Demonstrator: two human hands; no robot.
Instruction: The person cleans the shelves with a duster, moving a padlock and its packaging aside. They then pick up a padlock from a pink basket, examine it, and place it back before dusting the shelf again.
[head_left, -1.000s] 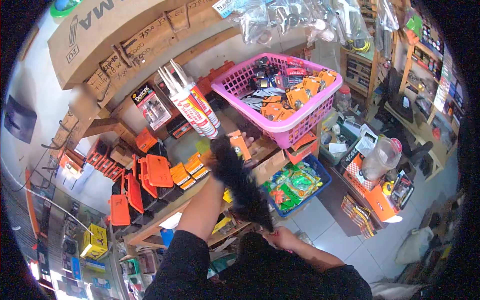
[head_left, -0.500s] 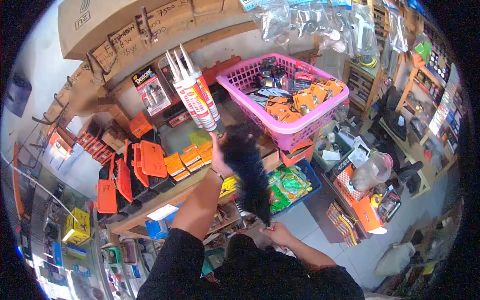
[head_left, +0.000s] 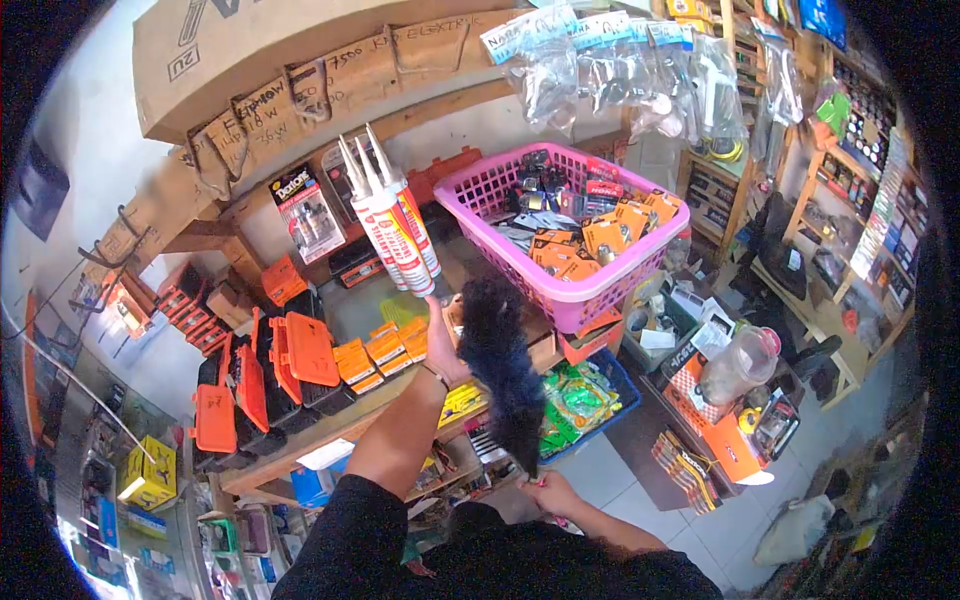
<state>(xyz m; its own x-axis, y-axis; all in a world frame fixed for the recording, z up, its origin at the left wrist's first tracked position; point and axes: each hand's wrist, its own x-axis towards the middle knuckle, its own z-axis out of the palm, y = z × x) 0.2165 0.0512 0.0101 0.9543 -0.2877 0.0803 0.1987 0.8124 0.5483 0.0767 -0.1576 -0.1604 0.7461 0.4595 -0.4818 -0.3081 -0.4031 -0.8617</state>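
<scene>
Duster (head_left: 508, 370) swung nearer basket (head_left: 562, 308), right hand (head_left: 553, 494) clutching it, left hand (head_left: 445, 350) with unclear grip

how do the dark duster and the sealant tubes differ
The duster is dark and fluffy; the sealant tubes are smooth, mostly white with red and yellow print. The duster is one piece; the tubes form a cluster. The right hand grips the duster's lower end; the tubes point their nozzles up, clear of that hand. Both are long and narrow.
</scene>
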